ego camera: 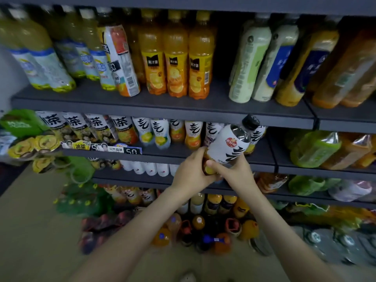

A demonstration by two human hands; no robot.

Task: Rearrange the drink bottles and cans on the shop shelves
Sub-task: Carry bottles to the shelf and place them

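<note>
Bare left hand (191, 171), right hand (234, 169), forearms (130, 231)

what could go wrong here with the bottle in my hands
1. The left hand and right hand grip only the base of the tilted bottle, so it could slip or tip.
2. Its black cap sits close to the shelf edge above and may knock it.
3. Pushed in, it might topple the row of bottles behind.

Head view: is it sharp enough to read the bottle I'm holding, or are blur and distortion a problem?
Head view: the held bottle, left hand and right hand gripping it are fairly sharp. Head view edges smear, with the floor bottles and green packs blurred. The head view's wide angle bends the shelf and tilts the outer bottles. Head view lighting is dim, with small glare on the orange juice bottles.
</note>
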